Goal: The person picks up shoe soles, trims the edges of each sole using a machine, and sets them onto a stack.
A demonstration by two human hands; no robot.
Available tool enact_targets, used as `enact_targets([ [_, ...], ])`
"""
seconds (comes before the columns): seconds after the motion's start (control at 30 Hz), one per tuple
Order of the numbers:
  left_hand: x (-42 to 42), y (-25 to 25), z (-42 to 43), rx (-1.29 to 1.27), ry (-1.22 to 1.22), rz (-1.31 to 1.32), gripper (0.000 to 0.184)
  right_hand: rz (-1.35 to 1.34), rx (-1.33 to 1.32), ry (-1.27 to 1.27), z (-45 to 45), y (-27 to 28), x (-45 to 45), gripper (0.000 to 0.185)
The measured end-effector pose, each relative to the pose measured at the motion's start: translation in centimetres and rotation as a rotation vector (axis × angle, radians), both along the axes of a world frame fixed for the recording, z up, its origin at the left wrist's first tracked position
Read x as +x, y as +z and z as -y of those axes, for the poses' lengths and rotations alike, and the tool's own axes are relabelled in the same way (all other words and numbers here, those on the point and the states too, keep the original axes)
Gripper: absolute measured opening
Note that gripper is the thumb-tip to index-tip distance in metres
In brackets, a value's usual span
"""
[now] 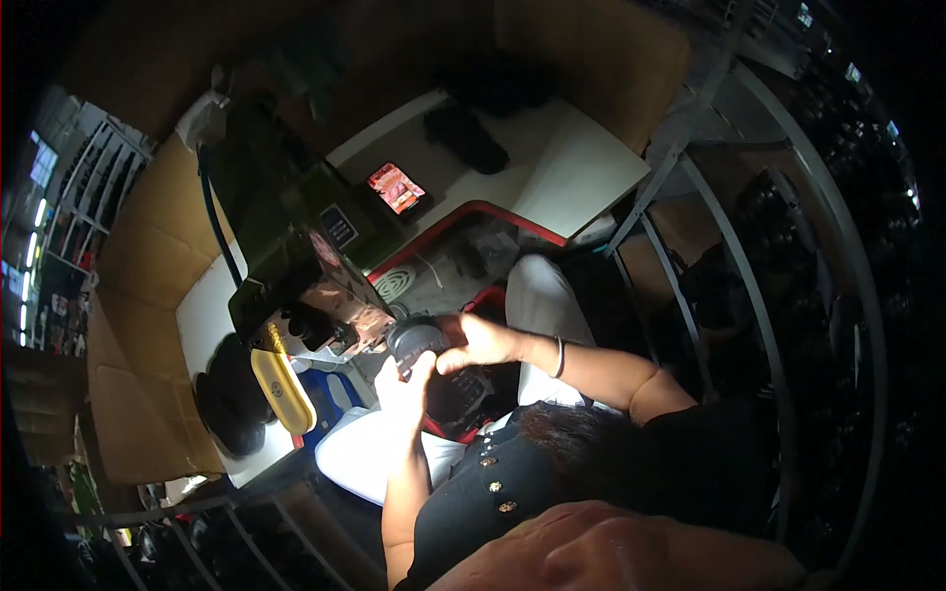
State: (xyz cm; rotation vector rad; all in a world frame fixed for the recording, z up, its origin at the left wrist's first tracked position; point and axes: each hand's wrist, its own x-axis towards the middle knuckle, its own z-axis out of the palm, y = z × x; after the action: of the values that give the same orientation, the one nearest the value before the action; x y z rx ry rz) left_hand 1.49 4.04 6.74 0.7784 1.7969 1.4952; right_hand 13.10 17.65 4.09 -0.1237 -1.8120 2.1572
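Note:
A dark, rounded piece (pixel 416 340) is held between my two hands, close against the metal front of a green machine (pixel 340 320). Its exact kind is hard to make out. My left hand (pixel 402 389), brightly lit, grips the lower left edge with the fingers closed. On the other side, my right hand (pixel 481 345) is closed on the right edge, thumb towards the left hand. Beneath the hands, a dark bundle (pixel 458 399) lies in a red-rimmed container between my white-trousered legs.
A lit phone (pixel 396 187) rests beside the machine. Behind it, a dark object (pixel 468 140) lies on the white tabletop (pixel 576 172). A yellow oblong part (pixel 283 392) stands left of my hands, near black rounded items (pixel 232 399). Cardboard panels (pixel 138 364) and a metal rack (pixel 734 231) flank the bench.

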Motion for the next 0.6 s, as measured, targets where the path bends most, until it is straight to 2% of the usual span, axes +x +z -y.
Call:
enact_targets([
  [0.03,0.1,1.3,-0.5,0.067,0.012,0.098,0.024,0.120,0.207,0.108,0.4,0.5,1.2,0.046],
  [0.07,0.1,1.9,-0.8,0.091,0.069,0.124,0.024,0.376,0.142,0.244,1.2,-4.7,1.3,0.042],
  [0.1,-0.2,1.7,-0.8,0.032,0.078,0.043,0.025,0.299,0.052,0.191,2.8,-7.4,1.8,0.036],
  [0.13,-0.6,1.5,-0.8,-0.025,0.086,-0.036,0.025,0.159,-0.059,0.079,4.3,-5.7,2.3,0.036],
  [0.2,-0.1,1.5,-0.7,0.036,0.144,-0.007,0.031,0.440,0.156,0.097,4.5,-12.9,3.0,0.040],
  [0.23,0.2,1.5,-0.7,0.066,0.172,0.008,0.034,0.499,0.202,0.089,3.9,-5.2,4.2,0.043],
  [0.33,0.3,0.3,0.1,0.078,0.264,-0.039,0.037,0.488,0.292,0.127,2.7,-7.2,5.0,0.043],
  [0.37,0.3,-1.0,0.3,0.199,0.292,-0.004,0.042,0.482,0.296,0.098,2.1,-7.5,5.7,0.038],
  [0.4,-0.2,-2.1,0.5,0.216,0.288,-0.025,0.043,0.384,0.236,0.067,1.4,-9.9,6.0,0.033],
  [0.47,-1.2,-3.6,1.0,0.245,0.286,-0.063,0.047,0.377,0.126,0.003,-1.2,-7.6,7.4,0.033],
  [0.5,-0.4,-0.8,1.0,0.103,0.323,-0.172,0.025,0.348,-0.096,-0.017,-2.8,-8.9,7.9,0.038],
  [0.53,-0.5,-1.2,1.2,0.082,0.307,-0.142,0.030,0.345,-0.044,-0.067,-4.8,-8.3,7.9,0.041],
  [0.57,-0.9,-1.7,1.4,0.060,0.288,-0.113,0.034,0.254,-0.109,-0.150,-6.1,-6.3,7.9,0.042],
  [0.6,-1.2,-1.8,1.6,0.081,0.257,-0.107,0.036,0.280,0.024,-0.171,-8.1,-4.9,7.7,0.042],
])
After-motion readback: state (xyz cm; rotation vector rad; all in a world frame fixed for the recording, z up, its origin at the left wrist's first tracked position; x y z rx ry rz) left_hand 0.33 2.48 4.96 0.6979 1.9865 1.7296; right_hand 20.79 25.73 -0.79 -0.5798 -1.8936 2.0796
